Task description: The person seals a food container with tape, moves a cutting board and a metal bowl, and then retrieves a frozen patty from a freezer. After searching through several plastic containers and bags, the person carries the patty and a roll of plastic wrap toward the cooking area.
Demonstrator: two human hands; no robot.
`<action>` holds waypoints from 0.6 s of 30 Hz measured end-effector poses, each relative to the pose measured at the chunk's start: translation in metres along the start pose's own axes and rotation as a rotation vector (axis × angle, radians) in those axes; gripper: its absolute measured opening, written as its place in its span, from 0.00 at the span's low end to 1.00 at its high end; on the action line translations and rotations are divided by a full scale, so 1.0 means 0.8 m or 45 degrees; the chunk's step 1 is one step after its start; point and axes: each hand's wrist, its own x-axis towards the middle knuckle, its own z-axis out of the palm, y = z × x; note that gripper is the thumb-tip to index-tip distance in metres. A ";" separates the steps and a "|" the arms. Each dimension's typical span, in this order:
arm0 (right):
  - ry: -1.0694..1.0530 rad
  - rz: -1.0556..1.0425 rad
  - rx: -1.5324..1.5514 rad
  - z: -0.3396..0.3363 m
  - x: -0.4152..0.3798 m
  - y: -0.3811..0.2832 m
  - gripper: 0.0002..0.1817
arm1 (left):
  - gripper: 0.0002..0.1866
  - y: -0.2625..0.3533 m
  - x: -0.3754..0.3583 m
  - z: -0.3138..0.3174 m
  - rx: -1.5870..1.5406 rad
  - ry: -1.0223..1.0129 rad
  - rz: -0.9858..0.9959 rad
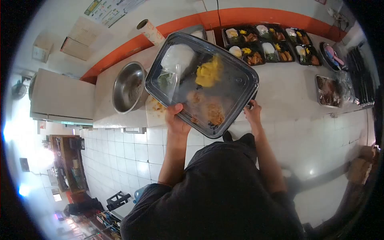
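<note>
A black meal tray with a clear, fogged lid (228,86) is held up tilted before me, showing white rice, a yellow food, browned pieces and a small bag with green contents. My left hand (177,120) grips its lower left edge, thumb on top. Beside the tray's right edge is my right hand (253,112), fingers bent around something dark that I cannot make out, partly hidden behind the tray.
A metal bowl (130,88) sits on the counter at left, near a cutting board (156,116) with food bits. Several packed meal trays (278,52) line the back right. A foil container (329,91) and stacked black trays (360,76) are at far right.
</note>
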 end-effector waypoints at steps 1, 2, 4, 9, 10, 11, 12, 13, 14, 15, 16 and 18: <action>0.023 -0.082 -0.144 -0.002 0.005 0.005 0.29 | 0.33 0.001 -0.001 -0.001 0.023 0.022 0.013; 0.018 -0.088 -0.151 -0.005 0.010 0.009 0.29 | 0.33 0.002 -0.002 -0.004 0.018 0.025 0.022; 0.137 -0.229 -0.285 -0.010 0.021 0.018 0.25 | 0.33 0.005 -0.003 -0.011 0.051 0.046 0.067; -0.143 0.109 0.129 -0.031 0.013 -0.022 0.17 | 0.32 0.014 -0.007 -0.021 0.007 0.043 0.071; -0.189 0.206 0.269 -0.031 0.012 -0.027 0.14 | 0.32 0.015 -0.006 -0.023 -0.043 -0.025 0.025; -0.177 0.215 0.273 -0.028 0.009 -0.028 0.14 | 0.32 0.016 -0.007 -0.023 -0.046 -0.027 0.010; -0.139 0.209 0.444 -0.024 0.010 -0.023 0.11 | 0.32 0.015 -0.007 -0.023 0.046 0.048 0.070; -0.095 0.205 0.615 -0.021 0.005 -0.020 0.08 | 0.31 0.015 -0.007 -0.023 0.139 0.123 0.124; -0.070 0.221 0.618 -0.014 0.000 -0.017 0.08 | 0.31 0.016 -0.009 -0.026 0.134 0.122 0.095; 0.055 0.204 0.750 -0.005 -0.006 -0.020 0.07 | 0.33 0.019 -0.008 -0.031 0.166 0.146 0.094; 0.180 0.185 0.879 -0.003 -0.008 -0.011 0.08 | 0.34 0.022 -0.007 -0.036 0.199 0.170 0.095; 0.275 -0.146 0.533 0.008 -0.009 0.022 0.10 | 0.37 0.018 -0.007 -0.028 0.347 0.307 0.194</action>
